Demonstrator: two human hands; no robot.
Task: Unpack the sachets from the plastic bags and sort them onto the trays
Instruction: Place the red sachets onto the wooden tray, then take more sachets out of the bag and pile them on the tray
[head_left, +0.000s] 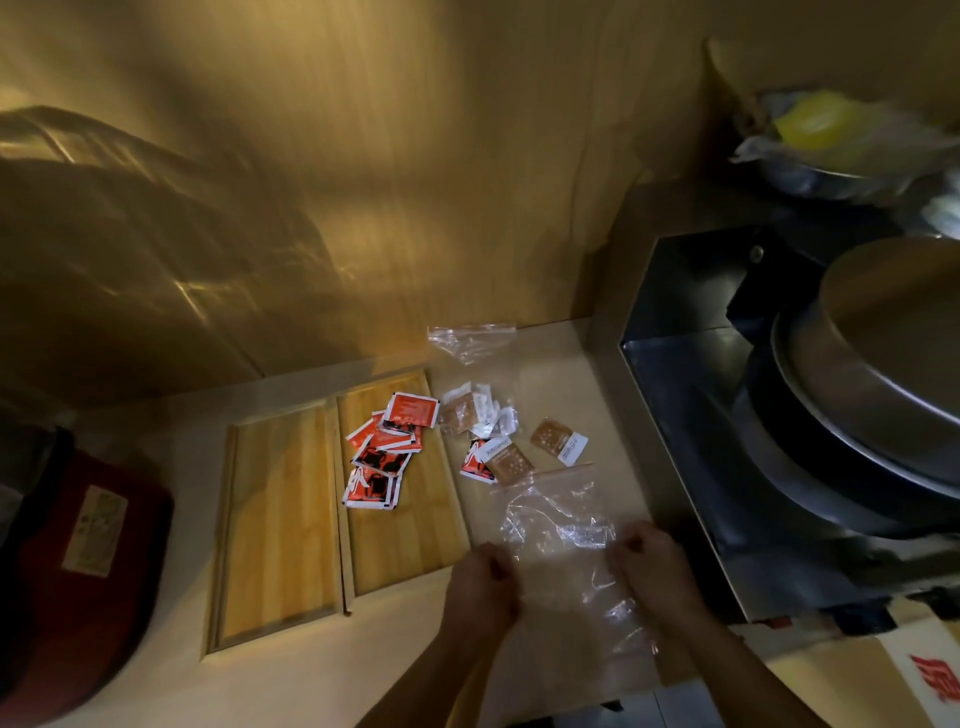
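Both my hands grip one clear plastic bag (563, 525) near the counter's front edge: my left hand (485, 582) pinches its left side, my right hand (652, 564) its right side. The bag looks empty. Two wooden trays lie side by side; the left tray (275, 525) is bare, the right tray (410, 540) carries several orange-and-black sachets (387, 452). Loose on the counter right of the trays lie several brown-and-white sachets (480, 415), one more brown sachet (558, 439) and one orange sachet (475, 462). A second empty clear bag (470, 340) lies at the back.
A metal box-like appliance (691, 415) with stacked round metal pans (878, 374) stands immediately right of my right hand. A dark red bag (83, 571) sits at the far left. The wooden wall rises right behind the trays.
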